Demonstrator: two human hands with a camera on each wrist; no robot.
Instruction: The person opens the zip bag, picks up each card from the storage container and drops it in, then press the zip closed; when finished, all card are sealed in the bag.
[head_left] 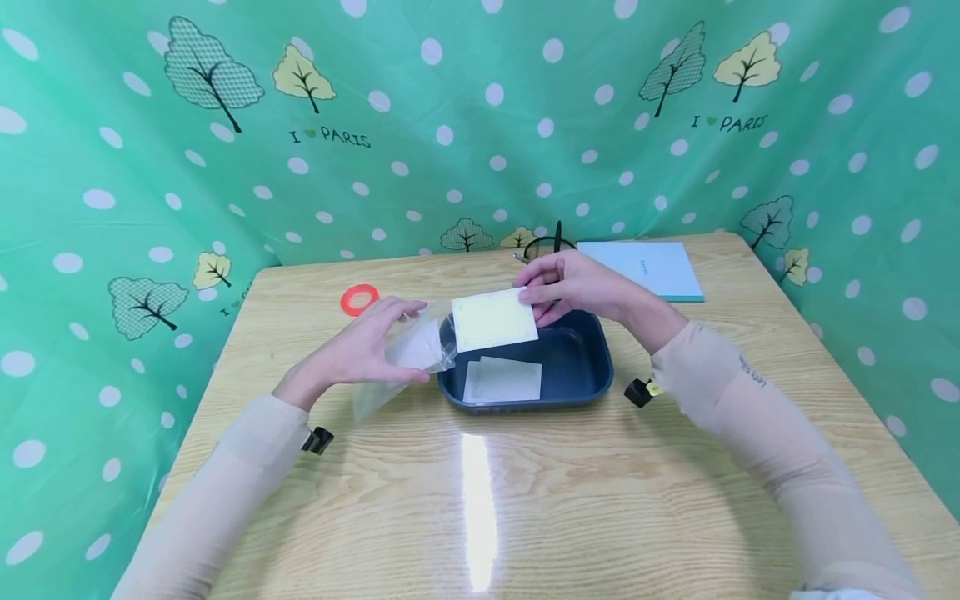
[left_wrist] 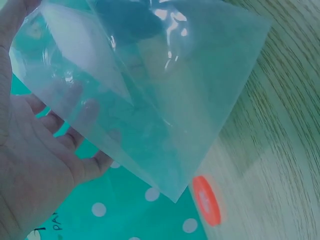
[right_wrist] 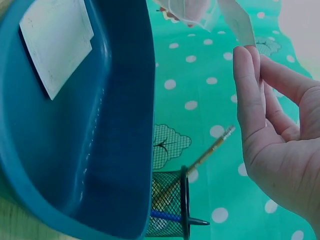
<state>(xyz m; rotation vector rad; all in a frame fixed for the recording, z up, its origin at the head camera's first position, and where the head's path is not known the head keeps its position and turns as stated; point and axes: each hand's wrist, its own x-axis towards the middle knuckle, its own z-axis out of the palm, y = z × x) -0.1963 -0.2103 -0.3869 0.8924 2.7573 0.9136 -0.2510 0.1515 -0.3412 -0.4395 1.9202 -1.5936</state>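
My right hand (head_left: 573,283) pinches the corner of a pale yellow-white card (head_left: 493,322) between thumb and fingertips. The card is held above a dark blue plastic basin (head_left: 577,360). Thin whitish cards (head_left: 504,381) lie overlapping on the basin's floor. On the left, my left hand (head_left: 371,342) holds a clear plastic bag (left_wrist: 190,95) between thumb and fingers, beside the basin's left wall. Something white (left_wrist: 90,45) shows through the bag. In the right wrist view the pinched card (right_wrist: 237,22) appears nearly edge-on.
A red-orange ring (head_left: 360,299) lies behind the left hand. Behind the basin stands a black mesh pen cup (right_wrist: 170,200) with a pencil and pens. A light blue booklet (head_left: 645,268) lies at the back right of the wooden table (head_left: 600,500). Green patterned cloth (head_left: 420,167) hangs around.
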